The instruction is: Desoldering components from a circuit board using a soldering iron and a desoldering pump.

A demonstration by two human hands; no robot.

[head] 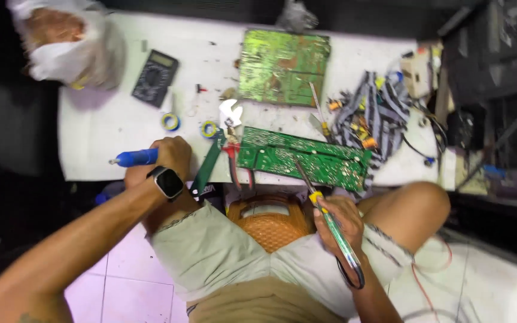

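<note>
My left hand (172, 155) grips a blue desoldering pump (134, 158) at the front edge of the white table (109, 125); a watch sits on that wrist. My right hand (336, 218) holds a soldering iron (330, 224) with a green handle and yellow collar. Its metal tip rests on the long green circuit board (303, 158) lying at the table's front edge. A black cord loops from the iron's handle over my thigh.
A second larger green board (282, 66) lies farther back. A black multimeter (154, 78), two small tape rolls (170, 122), pliers with green and red handles (222, 155), a ribbon-cable bundle (372, 113), and a plastic bag (67, 42) sit on the table. An orange stool (267, 224) shows between my knees.
</note>
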